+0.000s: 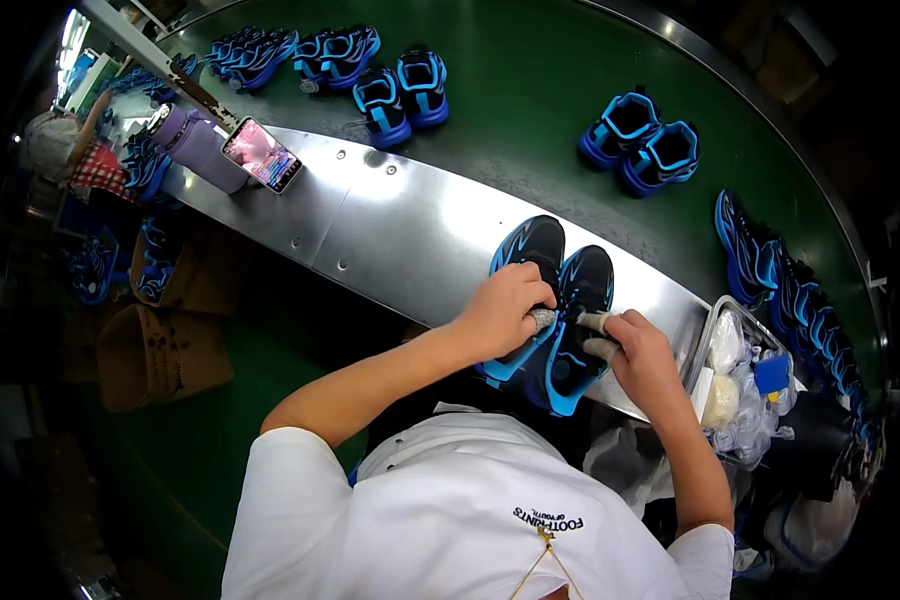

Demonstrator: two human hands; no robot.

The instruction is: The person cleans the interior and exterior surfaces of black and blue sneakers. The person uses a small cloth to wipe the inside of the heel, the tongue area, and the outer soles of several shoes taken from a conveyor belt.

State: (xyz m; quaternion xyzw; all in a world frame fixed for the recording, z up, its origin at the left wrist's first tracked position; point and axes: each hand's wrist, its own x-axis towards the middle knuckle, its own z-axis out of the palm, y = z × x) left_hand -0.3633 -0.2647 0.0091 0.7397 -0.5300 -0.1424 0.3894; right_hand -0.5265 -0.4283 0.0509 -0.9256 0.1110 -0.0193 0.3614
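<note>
A pair of black and blue sneakers stands at the steel edge in front of me, toes pointing away: a left sneaker (540, 240) and a right sneaker (588, 275). My left hand (505, 312) lies over the left sneaker's lacing, fingers curled closed, with a grey cover on the thumb. From the right, my right hand (638, 350) reaches the right sneaker's lacing. Pale covers sit on its thumb and a finger, which are bent together in a pinch. Whatever lies between the fingertips of either hand is too small or hidden to make out.
Other pairs of sneakers (650, 145) stand on the green belt (515, 90), with a row (805, 300) along the right. A wire tray (705, 345) of small bags is at right. A purple bottle (202, 150) and phone (262, 155) stand at left, cardboard boxes (160, 360) below.
</note>
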